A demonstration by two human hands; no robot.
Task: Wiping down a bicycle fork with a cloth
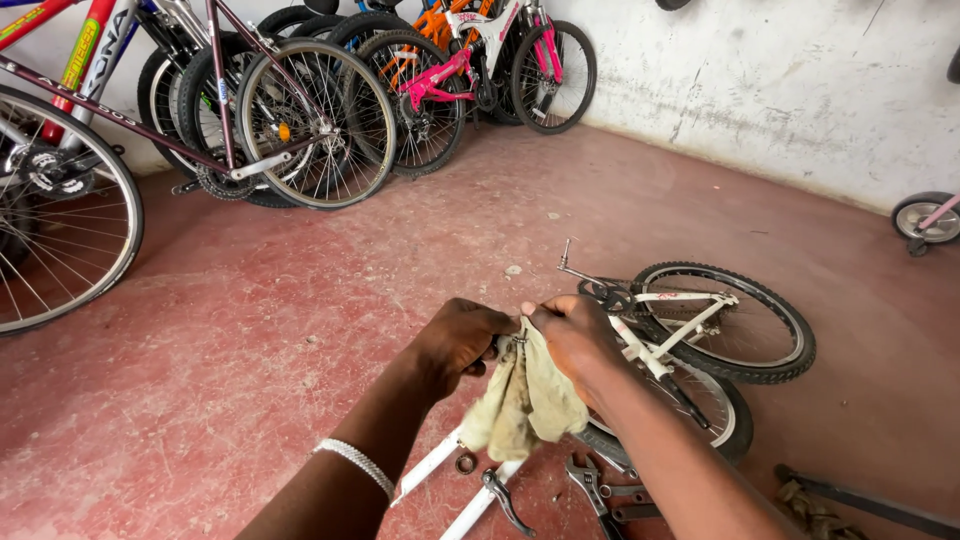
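Dirty yellowish rag point(525, 400); white bike frame point(655, 345); red floor point(300, 330); pink bike point(470, 60).

Head view, steeply down, close

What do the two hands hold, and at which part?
Both the left hand and right hand hold a dirty yellowish rag by its top edge.

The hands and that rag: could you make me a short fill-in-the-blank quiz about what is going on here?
1. Both hands, left hand and right hand, hold a dirty yellowish ____ between them.
2. The white bicycle lies on its ____ on the red floor.
3. The left wrist wears a white ____.
4. Pliers lie on the floor just ____ the rag in the picture.

Missing words: rag; side; bracelet; below
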